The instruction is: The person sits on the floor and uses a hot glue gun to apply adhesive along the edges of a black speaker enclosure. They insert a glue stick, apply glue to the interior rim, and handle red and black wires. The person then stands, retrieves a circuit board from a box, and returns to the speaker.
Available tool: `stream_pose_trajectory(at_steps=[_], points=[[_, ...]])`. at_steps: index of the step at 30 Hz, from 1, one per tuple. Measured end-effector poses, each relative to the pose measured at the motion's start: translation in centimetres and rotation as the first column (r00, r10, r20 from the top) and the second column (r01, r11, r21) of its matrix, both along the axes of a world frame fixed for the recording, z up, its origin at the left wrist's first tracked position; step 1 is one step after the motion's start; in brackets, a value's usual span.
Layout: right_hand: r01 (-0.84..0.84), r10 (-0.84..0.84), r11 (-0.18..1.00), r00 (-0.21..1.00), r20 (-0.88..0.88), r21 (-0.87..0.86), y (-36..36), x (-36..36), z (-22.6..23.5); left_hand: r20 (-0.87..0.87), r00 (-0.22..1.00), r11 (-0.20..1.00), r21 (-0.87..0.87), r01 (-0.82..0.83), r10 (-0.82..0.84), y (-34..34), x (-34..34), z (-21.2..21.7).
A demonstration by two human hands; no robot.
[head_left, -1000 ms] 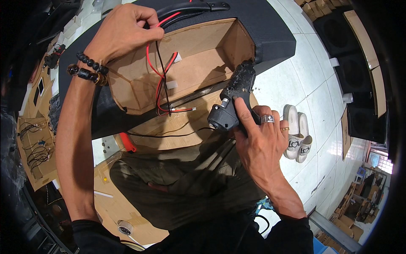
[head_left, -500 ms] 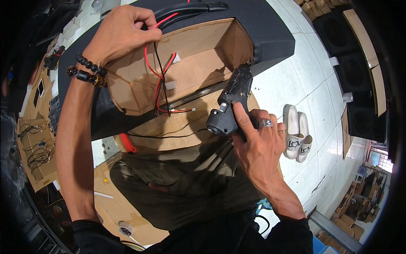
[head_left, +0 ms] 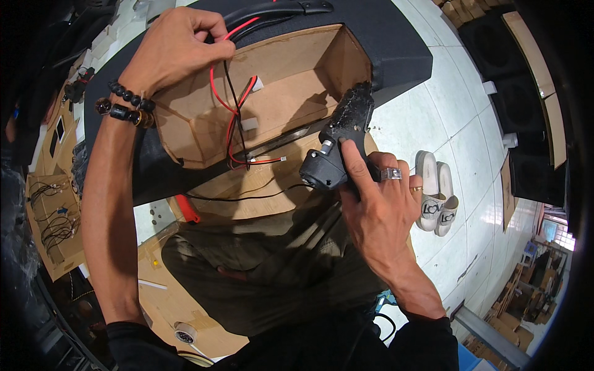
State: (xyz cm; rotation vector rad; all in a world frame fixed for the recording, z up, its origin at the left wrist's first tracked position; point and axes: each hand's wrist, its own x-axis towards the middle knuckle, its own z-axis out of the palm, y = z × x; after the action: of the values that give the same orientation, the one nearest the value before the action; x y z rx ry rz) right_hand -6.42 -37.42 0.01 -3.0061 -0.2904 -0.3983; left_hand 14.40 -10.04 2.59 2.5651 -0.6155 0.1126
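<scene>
The black-covered speaker box [head_left: 396, 55] lies open-sided before the person, bare wood inside. Since 1 second ago the black glue gun [head_left: 340, 145] has tilted more upright, gripped in the right hand [head_left: 377, 204]. The left hand [head_left: 173, 49] pinches red and black wires [head_left: 232, 117] at the box's far-left rim.

Matt black plastic glue gun [head_left: 339, 145]; raw wood cabinet [head_left: 291, 80] interior, black cloth-like outside.

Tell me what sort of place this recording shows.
Probably a small workshop where speaker boxes are built. The left hand holds red and black wires over an open wooden cabinet, the right hand grips a black glue gun, and black speaker boxes stand along the tiled floor.
</scene>
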Motion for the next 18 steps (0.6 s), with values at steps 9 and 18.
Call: stream_pose_trajectory(at_steps=[9, 18], points=[[0.034, -0.034, 0.999, 0.999, 0.03, 0.0, 1.0, 0.3, 0.0, -0.013, 1.0, 1.0, -0.008, -0.004, 0.004, -0.2, -0.2, 0.2], [0.133, -0.136, 0.987, 0.99, 0.034, 0.089, 2.5, 0.0, -1.2, -0.034, 0.999, 0.999, 0.024, -0.026, 0.027, -0.4, -0.4, 0.6]])
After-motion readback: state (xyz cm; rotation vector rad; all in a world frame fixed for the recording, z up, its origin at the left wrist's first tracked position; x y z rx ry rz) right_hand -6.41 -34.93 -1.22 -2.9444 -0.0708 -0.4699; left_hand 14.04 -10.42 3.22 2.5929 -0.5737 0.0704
